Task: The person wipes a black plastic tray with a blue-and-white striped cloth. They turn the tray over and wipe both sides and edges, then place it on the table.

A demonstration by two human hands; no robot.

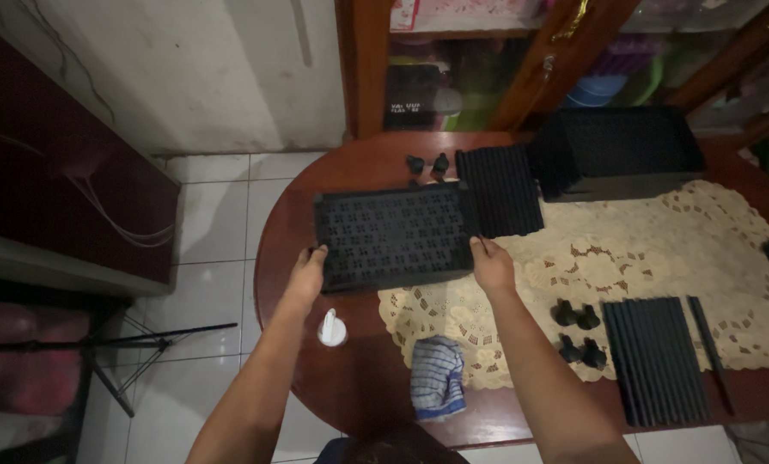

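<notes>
Both hands hold 1 black perforated panel [395,237] flat above the round wooden surface [350,378], near its far left part. The left hand [305,273] has its grip closed on the panel's near-left corner; the right hand [491,265] has its grip closed on the near-right edge, fingers pinching the rim.

Just right of the panel lies a set of black rods [499,191], side by side, and beyond those a black tray [618,151] with raised walls. 2 small black caps [428,163] sit behind the panel. A cream lace mat [625,258] covers the right half of the surface; on it rest 4 black caps [578,331] and a second rod set [656,359]. Nearer the person are a small white bottle [332,329] and a striped cloth [438,376].
</notes>
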